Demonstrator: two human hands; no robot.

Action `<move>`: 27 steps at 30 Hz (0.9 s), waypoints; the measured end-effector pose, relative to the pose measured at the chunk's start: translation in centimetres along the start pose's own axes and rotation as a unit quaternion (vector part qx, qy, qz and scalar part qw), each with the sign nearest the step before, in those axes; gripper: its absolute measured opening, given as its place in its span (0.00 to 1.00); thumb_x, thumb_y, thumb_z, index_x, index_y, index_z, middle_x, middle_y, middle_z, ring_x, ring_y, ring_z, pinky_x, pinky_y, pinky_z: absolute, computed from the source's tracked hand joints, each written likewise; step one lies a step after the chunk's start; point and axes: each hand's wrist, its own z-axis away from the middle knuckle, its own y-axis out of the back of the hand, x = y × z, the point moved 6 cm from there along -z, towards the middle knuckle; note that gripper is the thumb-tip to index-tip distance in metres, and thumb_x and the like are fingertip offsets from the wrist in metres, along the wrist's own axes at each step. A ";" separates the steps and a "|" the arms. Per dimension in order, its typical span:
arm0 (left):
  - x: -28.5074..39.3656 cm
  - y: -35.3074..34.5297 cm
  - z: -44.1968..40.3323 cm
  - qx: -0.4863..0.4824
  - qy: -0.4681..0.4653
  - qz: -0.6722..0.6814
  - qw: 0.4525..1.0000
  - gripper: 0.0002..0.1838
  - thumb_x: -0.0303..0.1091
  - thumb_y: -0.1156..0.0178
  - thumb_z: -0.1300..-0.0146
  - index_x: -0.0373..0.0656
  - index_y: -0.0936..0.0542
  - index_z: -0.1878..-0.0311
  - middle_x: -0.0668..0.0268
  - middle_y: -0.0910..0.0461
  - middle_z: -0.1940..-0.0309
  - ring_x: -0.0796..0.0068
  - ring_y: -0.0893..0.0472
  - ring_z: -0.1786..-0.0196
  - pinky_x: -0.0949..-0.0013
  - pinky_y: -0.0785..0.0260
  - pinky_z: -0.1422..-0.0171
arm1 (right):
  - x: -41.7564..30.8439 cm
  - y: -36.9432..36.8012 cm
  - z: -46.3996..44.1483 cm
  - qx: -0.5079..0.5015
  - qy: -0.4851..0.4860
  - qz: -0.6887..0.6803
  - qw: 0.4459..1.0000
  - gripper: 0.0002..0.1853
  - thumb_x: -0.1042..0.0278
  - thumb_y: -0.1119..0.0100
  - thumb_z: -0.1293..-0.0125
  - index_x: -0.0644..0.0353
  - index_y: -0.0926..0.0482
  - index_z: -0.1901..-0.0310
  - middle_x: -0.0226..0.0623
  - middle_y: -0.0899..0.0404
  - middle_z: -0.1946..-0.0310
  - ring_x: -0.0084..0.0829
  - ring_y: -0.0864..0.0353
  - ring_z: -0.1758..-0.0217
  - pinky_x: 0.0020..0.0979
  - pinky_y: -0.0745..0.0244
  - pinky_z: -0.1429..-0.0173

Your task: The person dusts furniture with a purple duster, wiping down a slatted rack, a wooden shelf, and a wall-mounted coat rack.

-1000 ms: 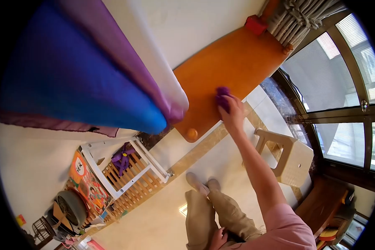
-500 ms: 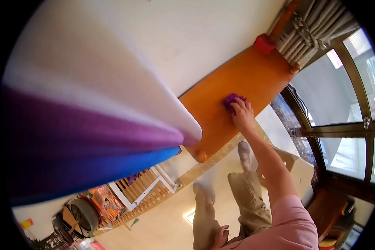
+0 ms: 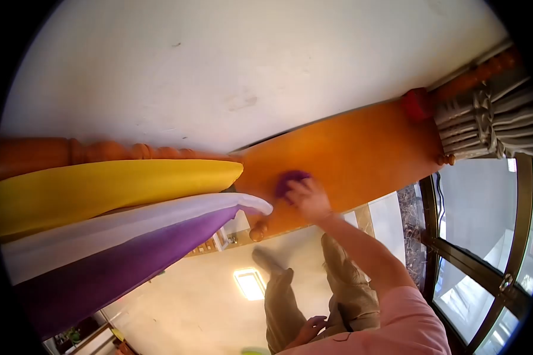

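My right hand (image 3: 308, 198) presses a purple shaggy cleaning sponge (image 3: 289, 181) against an orange-brown wooden board (image 3: 343, 148). Its fingers are curled over the sponge, slightly blurred by motion. The sponge sits on the left part of the board, not far from a round wooden knob (image 3: 258, 231) at the board's near corner. Low in the view, my left hand (image 3: 307, 332) hangs by my thigh, with loosely extended fingers and nothing visible in it.
Yellow cloth (image 3: 118, 183) and white-and-purple cloth (image 3: 130, 248) spread from the left, beneath a turned wooden rail (image 3: 100, 151). A red block (image 3: 416, 105) and a tied grey curtain (image 3: 488, 121) are at the right. Below it stands a glass door (image 3: 474, 201). A pale wall (image 3: 219, 71) rises behind.
My right hand has slid the sponge toward the board's left end. The camera view has turned, bringing the yellow cloth and turned rail into sight. My left hand stays low.
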 end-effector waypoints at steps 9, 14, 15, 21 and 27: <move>0.9 -4.9 -2.0 -0.059 -0.057 0.099 0.992 0.18 0.38 0.40 0.28 0.38 0.21 0.41 0.63 0.19 0.47 0.75 0.22 0.43 0.70 0.31 0.35 | 6.2 -0.4 -8.1 0.009 -0.134 0.069 0.989 0.19 0.69 0.35 0.46 0.45 0.18 0.50 0.26 0.24 0.41 0.40 0.27 0.41 0.43 0.27 0.41; 0.1 -3.9 -0.6 -0.030 0.061 0.144 0.987 0.18 0.40 0.42 0.27 0.39 0.20 0.41 0.64 0.18 0.48 0.76 0.20 0.49 0.70 0.27 0.42 | -0.3 -6.1 -13.2 -0.055 -0.109 0.046 0.991 0.13 0.65 0.43 0.38 0.44 0.19 0.51 0.22 0.26 0.41 0.39 0.31 0.39 0.46 0.30 0.40; 0.5 -3.7 -0.3 -0.033 0.062 0.143 0.987 0.18 0.40 0.42 0.27 0.39 0.20 0.41 0.64 0.18 0.48 0.76 0.20 0.49 0.70 0.27 0.42 | -0.8 -6.8 -13.3 -0.094 -0.112 0.045 0.988 0.13 0.64 0.44 0.38 0.44 0.19 0.51 0.22 0.26 0.42 0.38 0.31 0.39 0.46 0.30 0.40; 0.0 -3.4 -0.7 -0.046 0.076 0.182 0.979 0.19 0.39 0.42 0.27 0.41 0.23 0.37 0.66 0.19 0.51 0.78 0.21 0.51 0.72 0.28 0.44 | -0.7 -2.6 -5.3 -0.083 0.030 -0.004 0.996 0.18 0.64 0.33 0.47 0.43 0.19 0.52 0.21 0.27 0.39 0.38 0.30 0.39 0.45 0.29 0.40; -0.2 -3.7 -1.8 -0.040 0.078 0.254 0.963 0.20 0.38 0.42 0.28 0.40 0.24 0.37 0.63 0.19 0.53 0.75 0.21 0.52 0.70 0.26 0.46 | 1.0 -2.2 -6.4 -0.034 -0.066 0.028 0.997 0.16 0.66 0.36 0.46 0.44 0.18 0.53 0.23 0.25 0.41 0.38 0.28 0.42 0.44 0.28 0.42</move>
